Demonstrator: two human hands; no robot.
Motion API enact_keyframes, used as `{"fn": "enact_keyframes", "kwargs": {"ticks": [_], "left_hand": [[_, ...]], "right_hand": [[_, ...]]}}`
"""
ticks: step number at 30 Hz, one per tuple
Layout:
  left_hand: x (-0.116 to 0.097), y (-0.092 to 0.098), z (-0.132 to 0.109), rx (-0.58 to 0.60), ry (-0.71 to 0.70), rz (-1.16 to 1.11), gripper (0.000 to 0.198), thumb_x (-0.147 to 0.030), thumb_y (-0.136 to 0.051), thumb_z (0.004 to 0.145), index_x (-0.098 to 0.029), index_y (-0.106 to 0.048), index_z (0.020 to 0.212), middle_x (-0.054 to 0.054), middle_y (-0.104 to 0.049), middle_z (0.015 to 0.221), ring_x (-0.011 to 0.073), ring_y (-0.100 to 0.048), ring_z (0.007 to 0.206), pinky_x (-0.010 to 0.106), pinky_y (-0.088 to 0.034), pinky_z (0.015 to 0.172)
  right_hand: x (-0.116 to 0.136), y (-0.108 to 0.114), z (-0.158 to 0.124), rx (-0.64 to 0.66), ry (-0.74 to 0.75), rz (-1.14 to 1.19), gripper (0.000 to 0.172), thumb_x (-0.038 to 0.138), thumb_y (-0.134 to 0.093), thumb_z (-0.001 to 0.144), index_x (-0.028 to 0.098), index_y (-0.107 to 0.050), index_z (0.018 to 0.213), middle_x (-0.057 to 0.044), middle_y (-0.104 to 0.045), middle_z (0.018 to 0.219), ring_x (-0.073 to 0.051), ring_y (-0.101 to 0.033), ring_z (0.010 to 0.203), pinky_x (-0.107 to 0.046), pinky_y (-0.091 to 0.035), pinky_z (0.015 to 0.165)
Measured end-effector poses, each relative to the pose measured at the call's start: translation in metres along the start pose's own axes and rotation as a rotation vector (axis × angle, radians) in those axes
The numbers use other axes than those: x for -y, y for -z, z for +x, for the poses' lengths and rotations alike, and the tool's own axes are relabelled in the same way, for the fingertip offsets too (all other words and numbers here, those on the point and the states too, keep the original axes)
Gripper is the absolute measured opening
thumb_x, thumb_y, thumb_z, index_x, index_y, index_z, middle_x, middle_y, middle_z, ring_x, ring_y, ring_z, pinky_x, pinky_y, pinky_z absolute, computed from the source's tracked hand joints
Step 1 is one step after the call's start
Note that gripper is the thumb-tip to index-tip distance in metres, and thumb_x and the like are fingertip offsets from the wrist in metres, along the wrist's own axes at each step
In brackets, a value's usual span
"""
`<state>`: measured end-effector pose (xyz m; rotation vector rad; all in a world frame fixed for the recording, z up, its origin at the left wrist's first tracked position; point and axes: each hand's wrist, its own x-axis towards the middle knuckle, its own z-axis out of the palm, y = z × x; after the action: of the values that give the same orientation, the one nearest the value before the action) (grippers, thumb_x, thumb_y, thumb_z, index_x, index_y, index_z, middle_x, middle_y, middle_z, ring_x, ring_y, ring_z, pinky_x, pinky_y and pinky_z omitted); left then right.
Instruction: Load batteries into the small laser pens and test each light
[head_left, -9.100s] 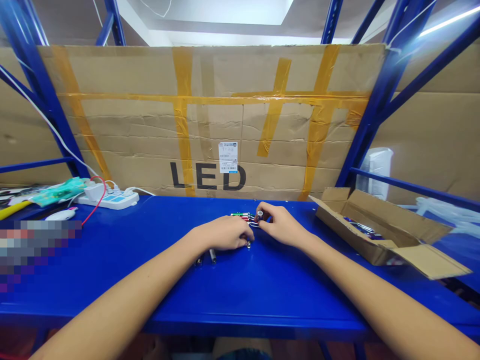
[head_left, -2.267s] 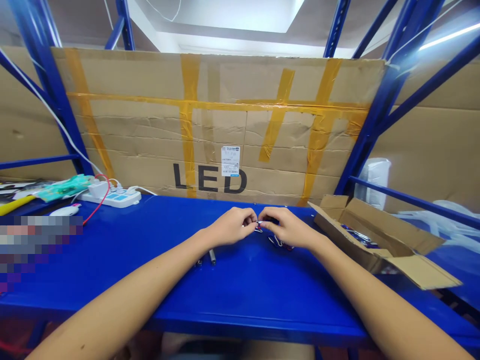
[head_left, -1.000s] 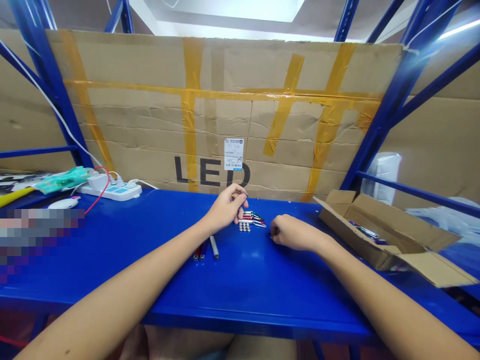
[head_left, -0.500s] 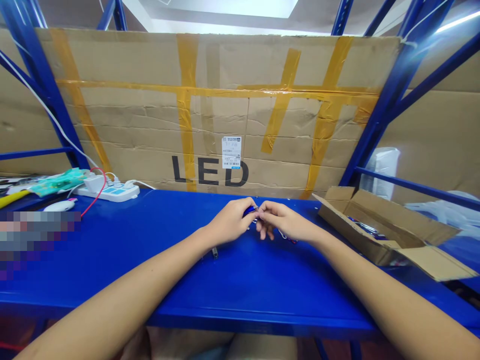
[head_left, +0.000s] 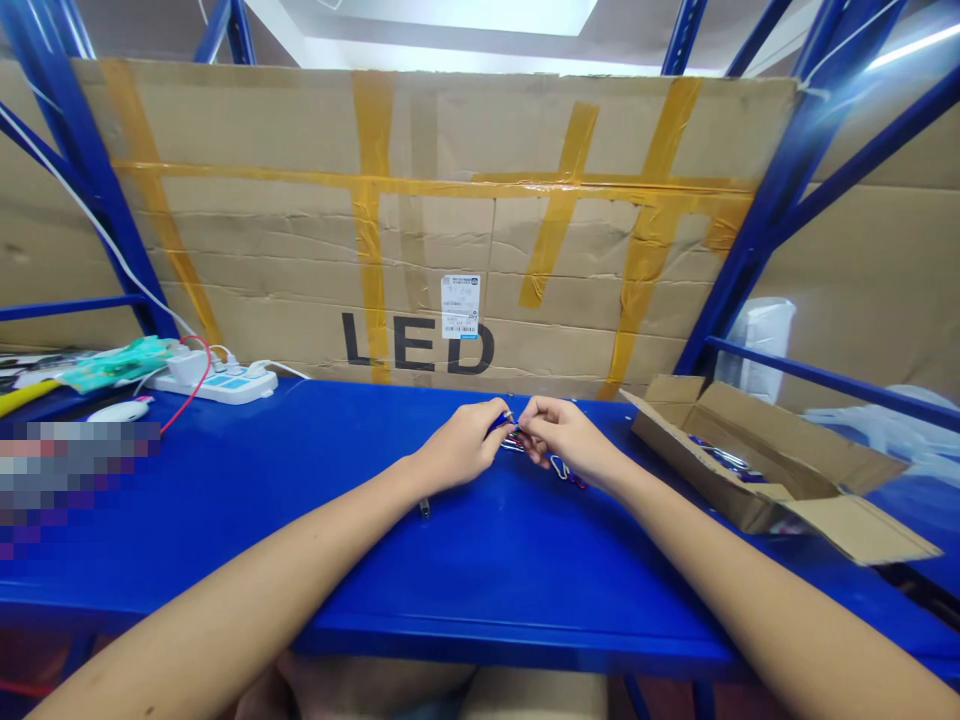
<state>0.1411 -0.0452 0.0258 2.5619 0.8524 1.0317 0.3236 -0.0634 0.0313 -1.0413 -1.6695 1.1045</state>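
My left hand (head_left: 466, 442) is closed around a small blue object with a shiny metal end (head_left: 508, 414), mostly hidden by the fingers. My right hand (head_left: 561, 436) meets it from the other side, thumb and fingers pinched at a tiny part too small to name. Beneath the hands, slim silvery pieces (head_left: 513, 442) show on the blue table (head_left: 495, 570). A silver carabiner-like clip (head_left: 559, 467) with something red and purple beside it lies just under my right hand. A short dark metallic stick (head_left: 425, 508) lies below my left wrist, partly covered.
An open cardboard box (head_left: 739, 460) with blue and silver items stands at the right. On the left are a white power strip (head_left: 236, 383), a white mouse-like object (head_left: 120, 411), a red cable (head_left: 196, 385) and a teal packet (head_left: 124, 362). A large cardboard panel (head_left: 300, 250) closes off the back.
My right fingers have curled in and shifted slightly at the blue object's end. The clip under my right hand now shows more. My left hand has hardly moved.
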Motion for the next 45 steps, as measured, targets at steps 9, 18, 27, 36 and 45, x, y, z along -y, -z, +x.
{"fn": "enact_keyframes", "kwargs": {"ticks": [9, 18, 27, 36, 45], "left_hand": [[0.007, -0.009, 0.013, -0.007, 0.013, 0.005, 0.01, -0.023, -0.048, 0.092, -0.018, -0.053, 0.084, 0.003, -0.064, 0.08, 0.0165, -0.057, 0.073, 0.028, -0.04, 0.065], [0.019, 0.005, 0.01, -0.018, -0.042, 0.138, 0.009, -0.021, -0.045, 0.092, -0.018, -0.052, 0.088, 0.007, -0.065, 0.084, 0.0194, -0.06, 0.077, 0.031, -0.042, 0.068], [0.014, 0.006, -0.001, -0.018, -0.04, 0.093, 0.01, -0.023, -0.047, 0.093, -0.018, -0.055, 0.089, 0.006, -0.068, 0.089, 0.0196, -0.063, 0.083, 0.031, -0.045, 0.071], [0.003, 0.003, -0.002, -0.006, -0.078, 0.139, 0.018, -0.016, -0.048, 0.089, -0.017, -0.054, 0.106, 0.008, -0.066, 0.102, 0.02, -0.062, 0.09, 0.033, -0.048, 0.076], [0.008, 0.004, 0.0, -0.089, -0.057, 0.217, 0.013, -0.021, -0.048, 0.093, -0.016, -0.057, 0.085, 0.007, -0.066, 0.084, 0.019, -0.061, 0.079, 0.031, -0.044, 0.071]], "right_hand": [[-0.012, 0.007, 0.008, -0.071, 0.07, -0.092, 0.015, 0.028, -0.059, 0.075, 0.021, -0.046, 0.071, 0.008, -0.045, 0.046, -0.008, -0.041, 0.037, -0.021, -0.031, 0.036], [-0.008, 0.004, 0.01, -0.117, 0.074, 0.043, 0.028, 0.042, -0.066, 0.077, 0.018, -0.051, 0.072, 0.0, -0.06, 0.062, -0.013, -0.058, 0.049, -0.027, -0.049, 0.046], [-0.005, -0.006, 0.003, -0.056, 0.096, 0.087, 0.022, 0.032, -0.067, 0.075, 0.018, -0.051, 0.07, 0.002, -0.059, 0.053, -0.01, -0.054, 0.041, -0.022, -0.044, 0.038], [-0.005, -0.01, 0.002, -0.104, 0.059, 0.121, 0.02, 0.035, -0.063, 0.078, 0.019, -0.051, 0.073, 0.004, -0.057, 0.052, -0.011, -0.052, 0.037, -0.022, -0.043, 0.032], [-0.004, -0.012, 0.001, 0.008, 0.014, 0.255, 0.028, 0.042, -0.068, 0.076, 0.018, -0.052, 0.075, 0.0, -0.063, 0.06, -0.015, -0.06, 0.048, -0.025, -0.048, 0.036]]}}
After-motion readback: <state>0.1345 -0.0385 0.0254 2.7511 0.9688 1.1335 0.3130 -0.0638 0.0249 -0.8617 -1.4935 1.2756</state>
